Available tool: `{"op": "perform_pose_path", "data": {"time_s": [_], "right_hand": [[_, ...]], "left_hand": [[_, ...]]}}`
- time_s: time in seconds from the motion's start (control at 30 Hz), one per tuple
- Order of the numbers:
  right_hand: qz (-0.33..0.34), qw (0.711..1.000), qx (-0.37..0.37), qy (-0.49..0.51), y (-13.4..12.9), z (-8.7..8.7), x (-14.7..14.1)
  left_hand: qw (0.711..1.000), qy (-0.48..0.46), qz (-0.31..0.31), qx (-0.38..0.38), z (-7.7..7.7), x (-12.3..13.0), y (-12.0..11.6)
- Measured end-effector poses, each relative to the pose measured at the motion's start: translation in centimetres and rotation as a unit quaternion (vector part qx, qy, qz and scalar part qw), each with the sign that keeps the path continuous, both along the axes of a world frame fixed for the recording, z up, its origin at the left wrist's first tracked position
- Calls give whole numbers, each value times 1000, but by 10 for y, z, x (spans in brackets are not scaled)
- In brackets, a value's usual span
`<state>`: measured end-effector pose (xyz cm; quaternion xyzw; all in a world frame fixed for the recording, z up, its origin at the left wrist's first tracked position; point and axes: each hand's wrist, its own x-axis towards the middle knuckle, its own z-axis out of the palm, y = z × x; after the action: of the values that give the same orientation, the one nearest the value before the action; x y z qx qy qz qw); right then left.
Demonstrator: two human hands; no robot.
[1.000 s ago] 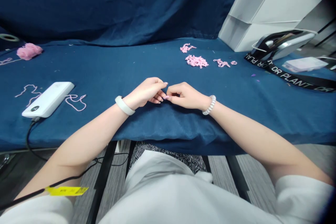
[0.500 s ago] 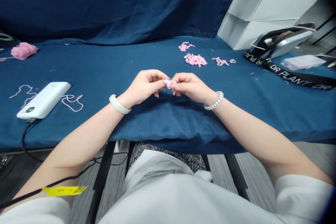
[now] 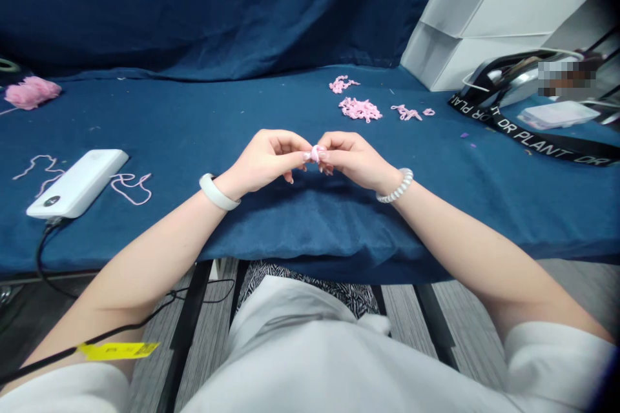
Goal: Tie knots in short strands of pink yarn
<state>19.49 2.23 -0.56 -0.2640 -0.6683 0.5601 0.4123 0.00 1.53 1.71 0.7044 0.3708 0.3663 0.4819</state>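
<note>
Between my fingertips is a small looped piece of pink yarn (image 3: 316,153), held just above the blue cloth near the table's front edge. My left hand (image 3: 274,158) pinches it from the left, thumb against forefinger. From the other side my right hand (image 3: 351,158) grips it the same way, and the two sets of fingertips almost meet. Much of the piece is covered by the fingers. Beyond the hands lie a pile of pink yarn loops (image 3: 360,110), a smaller clump of pink yarn (image 3: 343,84) and a few loose loops (image 3: 407,113).
A white power bank (image 3: 80,184) with a black cable rests on the left over loose yarn strands (image 3: 133,188). Farther back is a pink yarn ball (image 3: 33,93). White boxes (image 3: 504,6), a lettered black strap (image 3: 537,142) and a clear case (image 3: 557,115) occupy the right.
The yarn piece between my fingers has turned and shows less, looking more compact. Both hands stay in nearly the same place. The yarn ball and power bank appear slightly farther left.
</note>
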Motion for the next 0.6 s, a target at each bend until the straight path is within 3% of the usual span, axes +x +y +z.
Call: {"op": "perform_pose_path", "data": {"time_s": [0.6], "right_hand": [[-49,997,36,-38,0,-1,-2]], "left_hand": [[999,11,40,20,0,5,-7]]}}
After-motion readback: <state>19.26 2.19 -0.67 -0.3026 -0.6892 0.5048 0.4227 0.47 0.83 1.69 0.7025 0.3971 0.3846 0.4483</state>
